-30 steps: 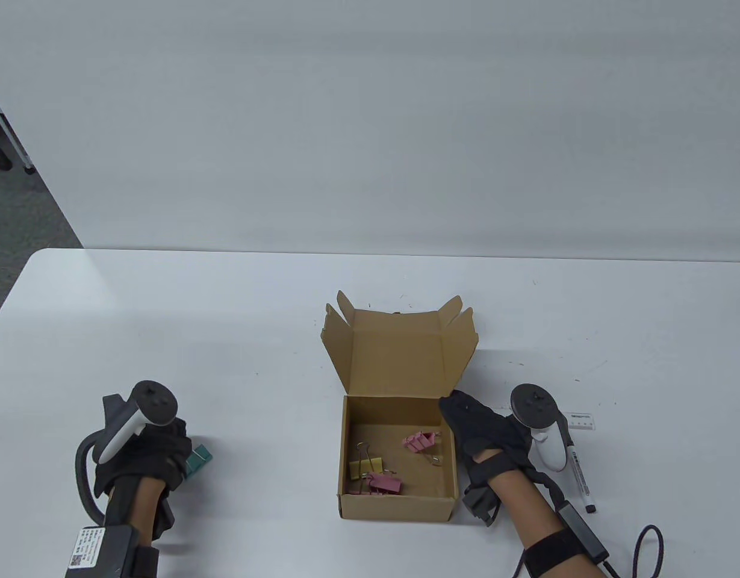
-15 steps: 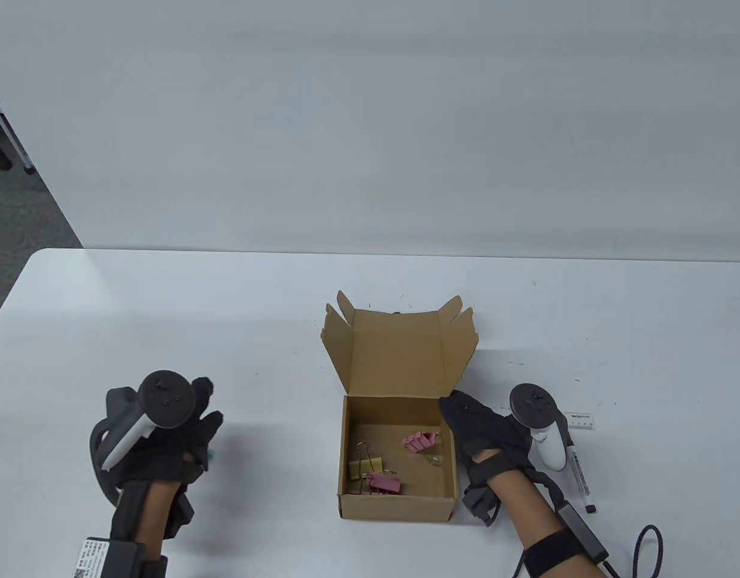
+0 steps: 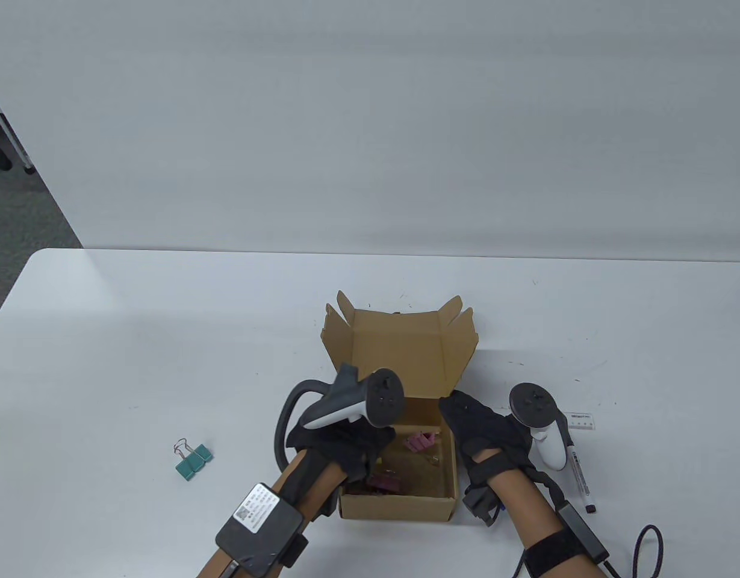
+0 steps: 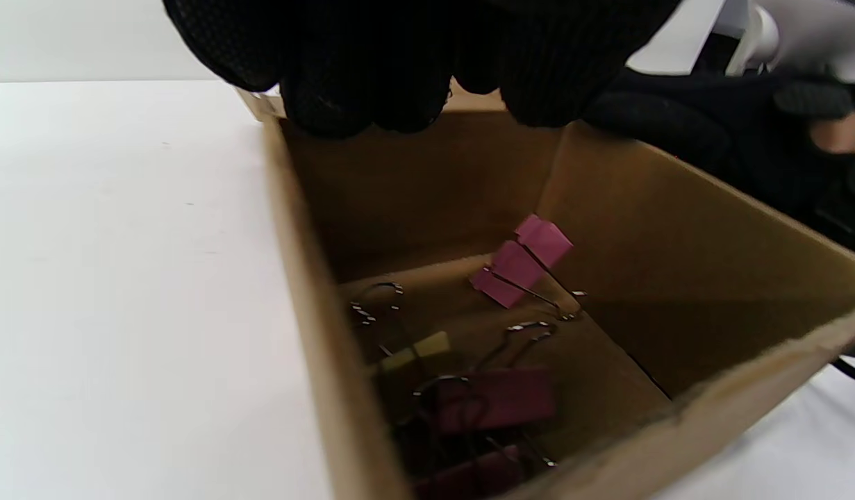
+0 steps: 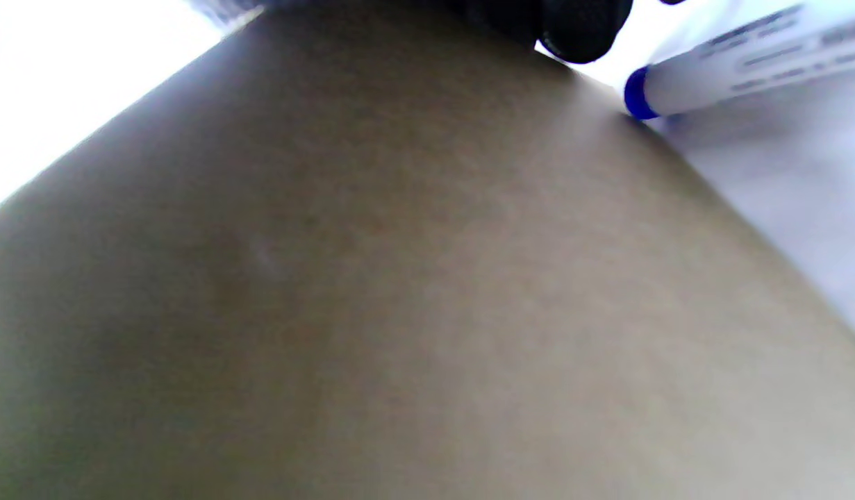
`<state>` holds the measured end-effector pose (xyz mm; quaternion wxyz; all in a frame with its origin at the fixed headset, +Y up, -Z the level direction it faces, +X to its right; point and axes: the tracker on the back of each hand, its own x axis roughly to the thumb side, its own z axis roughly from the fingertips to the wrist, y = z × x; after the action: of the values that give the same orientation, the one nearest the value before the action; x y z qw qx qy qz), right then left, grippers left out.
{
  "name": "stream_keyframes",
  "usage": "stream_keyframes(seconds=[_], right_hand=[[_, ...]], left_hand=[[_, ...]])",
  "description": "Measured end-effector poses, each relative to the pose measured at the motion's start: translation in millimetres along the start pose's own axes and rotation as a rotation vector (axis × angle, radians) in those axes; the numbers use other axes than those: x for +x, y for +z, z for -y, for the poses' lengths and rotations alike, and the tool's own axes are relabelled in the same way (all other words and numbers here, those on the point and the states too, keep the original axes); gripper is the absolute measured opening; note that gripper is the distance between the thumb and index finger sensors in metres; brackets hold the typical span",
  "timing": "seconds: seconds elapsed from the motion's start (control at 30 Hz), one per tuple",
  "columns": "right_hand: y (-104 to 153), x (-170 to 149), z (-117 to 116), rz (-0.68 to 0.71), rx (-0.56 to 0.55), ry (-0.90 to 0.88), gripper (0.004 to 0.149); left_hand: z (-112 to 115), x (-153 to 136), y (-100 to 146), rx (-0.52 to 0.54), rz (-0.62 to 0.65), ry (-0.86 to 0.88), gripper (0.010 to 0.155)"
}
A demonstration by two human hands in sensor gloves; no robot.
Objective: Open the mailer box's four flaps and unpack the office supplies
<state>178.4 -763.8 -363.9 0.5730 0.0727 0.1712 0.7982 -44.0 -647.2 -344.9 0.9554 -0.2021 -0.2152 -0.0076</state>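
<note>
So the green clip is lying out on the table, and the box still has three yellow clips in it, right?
Not quite. The green clip does lie on the table, but the box holds two pink clips and one yellow clip, as the left wrist view shows.

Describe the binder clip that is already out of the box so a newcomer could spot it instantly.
Start at the open brown cardboard mailer box near the front of the white table, then look left across bare tabletop. The small teal binder clip lies there alone; the other clips are pink or yellow and sit inside the box.
</note>
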Motion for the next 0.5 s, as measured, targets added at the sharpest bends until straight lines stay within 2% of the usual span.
stream_keyframes(seconds=[0.23, 0.5], right_hand=[[-0.3, 0.0, -0.1, -0.002, 0.005, 0.0, 0.063], [-0.8, -0.1, -0.1, -0.002, 0.007, -0.002, 0.063]], left_hand=[[18.4, 26.2, -49.1, -0.138, -0.021, -0.051, 0.059], [33.5, 42.8, -73.9, -0.17, -0.041, -0.109, 0.057]])
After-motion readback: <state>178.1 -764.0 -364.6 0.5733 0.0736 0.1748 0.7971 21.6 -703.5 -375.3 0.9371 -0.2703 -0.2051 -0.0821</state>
